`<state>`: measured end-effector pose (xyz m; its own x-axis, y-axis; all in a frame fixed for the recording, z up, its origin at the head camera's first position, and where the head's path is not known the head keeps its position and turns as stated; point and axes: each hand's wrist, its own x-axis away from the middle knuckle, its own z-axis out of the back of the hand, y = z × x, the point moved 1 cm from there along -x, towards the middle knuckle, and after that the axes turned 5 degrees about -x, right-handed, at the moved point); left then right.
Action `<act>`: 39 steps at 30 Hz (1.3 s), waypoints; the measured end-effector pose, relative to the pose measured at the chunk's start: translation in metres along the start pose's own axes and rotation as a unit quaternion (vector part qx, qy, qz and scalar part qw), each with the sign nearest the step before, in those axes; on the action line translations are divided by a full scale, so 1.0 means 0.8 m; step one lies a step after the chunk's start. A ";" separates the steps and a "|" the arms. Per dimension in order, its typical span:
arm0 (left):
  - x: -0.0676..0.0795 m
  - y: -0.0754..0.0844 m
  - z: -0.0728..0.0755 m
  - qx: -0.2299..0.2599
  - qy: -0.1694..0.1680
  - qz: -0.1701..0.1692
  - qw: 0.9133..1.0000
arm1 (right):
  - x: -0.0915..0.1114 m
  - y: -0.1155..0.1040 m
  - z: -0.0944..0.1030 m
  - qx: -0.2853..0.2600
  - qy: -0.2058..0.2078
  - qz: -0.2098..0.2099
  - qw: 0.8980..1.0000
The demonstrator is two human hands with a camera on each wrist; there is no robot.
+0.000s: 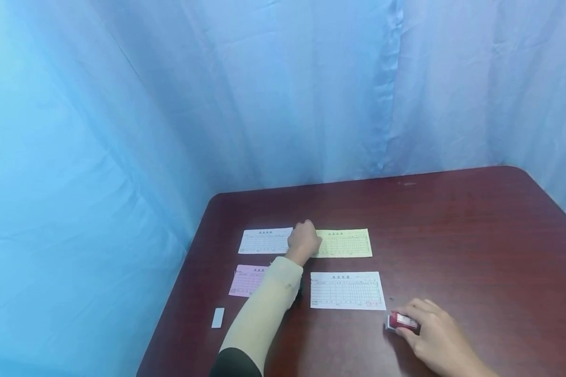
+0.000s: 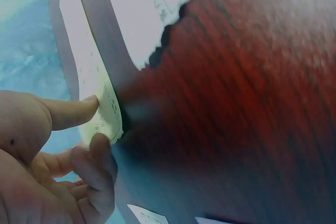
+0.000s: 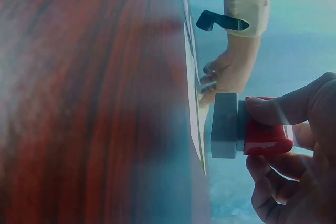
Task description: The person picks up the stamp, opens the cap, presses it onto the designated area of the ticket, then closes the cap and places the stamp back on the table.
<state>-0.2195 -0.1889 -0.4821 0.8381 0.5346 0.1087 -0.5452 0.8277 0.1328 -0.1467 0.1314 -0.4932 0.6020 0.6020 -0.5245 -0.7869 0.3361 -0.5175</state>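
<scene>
My right hand (image 1: 436,332) holds a red stamp (image 1: 404,322) between thumb and fingers, just past the lower right corner of a white printed form (image 1: 346,290). The right wrist view shows the stamp's grey base (image 3: 224,125) facing the table side, tilted off my fingers. Across the table, my left hand (image 1: 304,242) is at the left edge of a yellow form (image 1: 344,243). In the left wrist view, its thumb lies on the yellow form (image 2: 100,103) and a curled finger meets the form's corner, pinching it.
Another white form (image 1: 264,241) lies to the left of my left hand. Below it is a pink form (image 1: 246,280), partly covered by my left sleeve (image 1: 264,309). A small white rectangular piece (image 1: 218,318) sits near the left edge of the dark red table (image 1: 476,235). Blue curtains (image 1: 287,94) hang behind.
</scene>
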 end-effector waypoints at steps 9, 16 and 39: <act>-0.001 -0.006 0.001 0.056 -0.004 0.019 0.998 | -0.002 -0.002 0.000 0.004 -0.010 -0.008 1.000; 0.009 -0.022 0.012 0.210 -0.017 0.007 0.977 | -0.003 -0.003 0.000 0.000 -0.008 -0.010 1.000; 0.053 -0.032 0.013 0.434 -0.058 0.042 0.898 | -0.013 -0.001 0.002 -0.011 0.015 0.013 1.000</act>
<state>-0.1698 -0.1894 -0.4705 0.8136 0.5255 0.2488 -0.4573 0.3142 0.8320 -0.1524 0.1261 -0.4861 0.5857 0.5876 -0.5583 -0.7994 0.3052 -0.5175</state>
